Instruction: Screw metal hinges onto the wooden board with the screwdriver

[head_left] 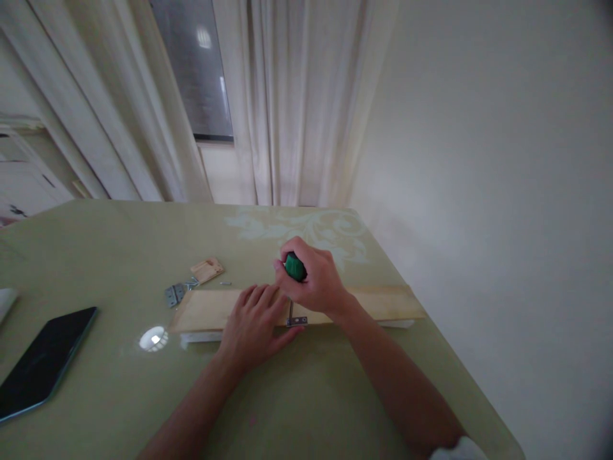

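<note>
A long pale wooden board [387, 303] lies across the table, raised on something white underneath. On its near edge sits a small metal hinge [297, 321] with screw holes. My right hand [313, 275] is wrapped round the green handle of a screwdriver [295, 267], held upright with its shaft pointing down at the hinge's left part. The tip's exact seat is too small to tell. My left hand [253, 322] lies flat on the board left of the hinge, fingers stretched out and the thumb reaching along the near edge beside the hinge.
Left of the board lie another metal hinge [175, 294], a few screws [191, 283] and a small wooden piece [207, 270]. A dark tablet [45, 361] rests on the green table [129, 243] at the left. A wall [502, 191] runs along the right side, with curtains [311, 102] behind.
</note>
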Tool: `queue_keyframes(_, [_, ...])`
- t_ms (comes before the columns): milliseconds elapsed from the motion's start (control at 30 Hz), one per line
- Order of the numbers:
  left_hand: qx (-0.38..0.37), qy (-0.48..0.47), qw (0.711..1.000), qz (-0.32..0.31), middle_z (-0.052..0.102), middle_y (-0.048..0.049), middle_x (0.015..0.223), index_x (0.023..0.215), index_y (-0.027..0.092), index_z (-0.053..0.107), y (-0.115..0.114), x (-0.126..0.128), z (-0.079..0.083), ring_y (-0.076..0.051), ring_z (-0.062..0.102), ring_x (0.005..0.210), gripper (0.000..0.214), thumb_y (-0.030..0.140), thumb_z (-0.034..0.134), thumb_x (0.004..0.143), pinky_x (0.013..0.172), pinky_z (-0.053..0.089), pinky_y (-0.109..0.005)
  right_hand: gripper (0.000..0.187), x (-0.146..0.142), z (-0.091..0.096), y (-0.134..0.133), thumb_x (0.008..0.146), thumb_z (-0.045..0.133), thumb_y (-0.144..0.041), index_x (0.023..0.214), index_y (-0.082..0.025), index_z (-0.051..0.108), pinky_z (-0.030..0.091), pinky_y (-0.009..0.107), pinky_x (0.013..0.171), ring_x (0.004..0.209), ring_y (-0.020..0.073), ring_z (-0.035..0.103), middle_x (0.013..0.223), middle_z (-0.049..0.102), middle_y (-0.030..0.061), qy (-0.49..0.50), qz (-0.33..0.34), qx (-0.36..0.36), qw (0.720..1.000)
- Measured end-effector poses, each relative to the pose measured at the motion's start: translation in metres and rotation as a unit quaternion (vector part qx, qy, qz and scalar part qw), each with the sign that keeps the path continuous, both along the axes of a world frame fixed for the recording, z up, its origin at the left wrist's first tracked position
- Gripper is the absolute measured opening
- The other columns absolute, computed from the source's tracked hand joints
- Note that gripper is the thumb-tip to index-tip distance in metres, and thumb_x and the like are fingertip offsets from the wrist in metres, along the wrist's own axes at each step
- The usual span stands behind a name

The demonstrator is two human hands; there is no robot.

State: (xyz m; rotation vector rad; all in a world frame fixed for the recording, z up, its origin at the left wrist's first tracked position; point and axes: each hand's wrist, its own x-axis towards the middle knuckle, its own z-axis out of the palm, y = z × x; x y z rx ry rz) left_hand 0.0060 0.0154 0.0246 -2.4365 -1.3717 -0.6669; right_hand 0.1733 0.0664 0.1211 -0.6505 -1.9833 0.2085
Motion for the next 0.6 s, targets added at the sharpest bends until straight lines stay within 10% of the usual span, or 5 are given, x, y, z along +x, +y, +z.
queue_keyframes(600, [-0.015, 0.001, 1.000, -0.005, 0.072, -0.0142, 0.116, 0.115, 0.020, 0.071, 0.0007, -0.0007, -0.0008, -0.035, 0.064, 0.111, 0.050, 0.066, 0.061, 0.096, 0.100, 0.048, -0.052, 0.007, 0.0023, -0.0048, 0.0055, 0.092, 0.060, -0.020, 0.091, -0.023, 0.054, 0.042, 0.021, 0.065, 0.063, 0.0090, 0.054, 0.076, 0.062, -0.0045, 0.002, -0.020, 0.064, 0.998])
